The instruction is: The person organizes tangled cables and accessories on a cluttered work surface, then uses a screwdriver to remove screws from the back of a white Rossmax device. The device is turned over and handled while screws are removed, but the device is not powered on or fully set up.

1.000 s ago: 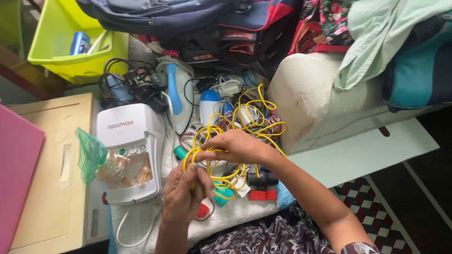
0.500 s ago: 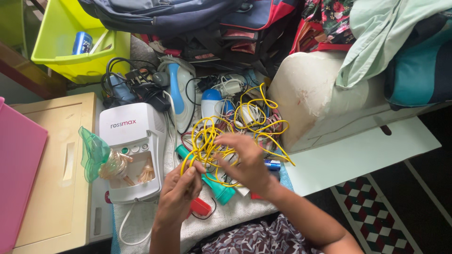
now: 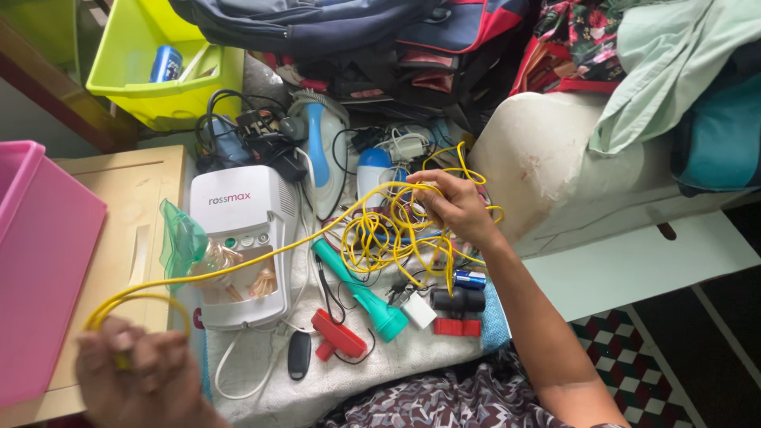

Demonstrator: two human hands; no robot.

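Left hand (image 3: 139,372) pulled yellow cable (image 3: 380,230) from right hand (image 3: 452,208).

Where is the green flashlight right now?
In the head view, the green flashlight lies on the white cloth, low and central, between the white machine and the yellow cable tangle.

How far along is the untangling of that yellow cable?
One length is already free, running taut from the left hand across the white machine. The right hand holds the thin yellow cable at its knotted bundle. Many loops there remain tangled, so most is left.
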